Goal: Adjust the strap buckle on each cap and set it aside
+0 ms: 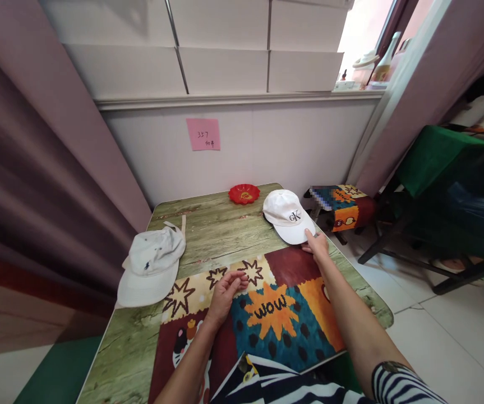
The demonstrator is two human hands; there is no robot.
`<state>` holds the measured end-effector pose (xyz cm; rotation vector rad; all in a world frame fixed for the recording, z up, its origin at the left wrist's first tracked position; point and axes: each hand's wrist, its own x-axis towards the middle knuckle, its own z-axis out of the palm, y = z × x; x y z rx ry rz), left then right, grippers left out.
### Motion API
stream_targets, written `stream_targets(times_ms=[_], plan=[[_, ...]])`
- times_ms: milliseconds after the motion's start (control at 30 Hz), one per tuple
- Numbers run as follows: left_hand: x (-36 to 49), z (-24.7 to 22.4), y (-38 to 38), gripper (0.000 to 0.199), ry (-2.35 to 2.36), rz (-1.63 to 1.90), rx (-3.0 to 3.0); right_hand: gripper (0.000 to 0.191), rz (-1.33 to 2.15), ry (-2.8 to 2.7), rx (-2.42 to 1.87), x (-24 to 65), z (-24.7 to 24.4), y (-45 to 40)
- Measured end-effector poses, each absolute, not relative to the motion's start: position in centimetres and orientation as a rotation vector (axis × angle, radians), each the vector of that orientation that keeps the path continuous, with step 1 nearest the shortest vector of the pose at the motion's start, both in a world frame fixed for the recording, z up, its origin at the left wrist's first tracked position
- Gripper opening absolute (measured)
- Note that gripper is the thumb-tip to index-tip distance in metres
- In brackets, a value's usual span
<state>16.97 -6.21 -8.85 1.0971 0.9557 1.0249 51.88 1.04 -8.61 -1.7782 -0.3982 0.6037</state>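
Observation:
A white baseball cap [281,207] with dark "CK" lettering rests at the back right of the table. Its brim is pinched by my right hand [316,244], thumb on top and fingers beneath. My left hand [227,292] hovers over or lies on the colourful mat [287,348], fingers loosely curled and partly apart, with nothing seen in them. To its left sits a pale grey baseball cap [153,258] with a small dark emblem, its strap sticking up at the back. The brim of that cap points toward the front left.
A red scalloped dish [244,194] stands at the table's back edge, near the wall. Beyond the right edge is a stool [345,207] with a similar patterned cover, and a dark chair [427,247]. A pink note [203,134] is on the wall. A curtain [56,140] hangs at the left.

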Motion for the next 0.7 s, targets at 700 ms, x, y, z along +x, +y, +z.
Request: stream_targets(times_ms=[700], plan=[[13.8, -6.1, -5.2, 0.030, 1.263, 1.195, 1.289, 0.042, 1.005, -1.023, -1.239, 32.3, -12.1, 2.9]])
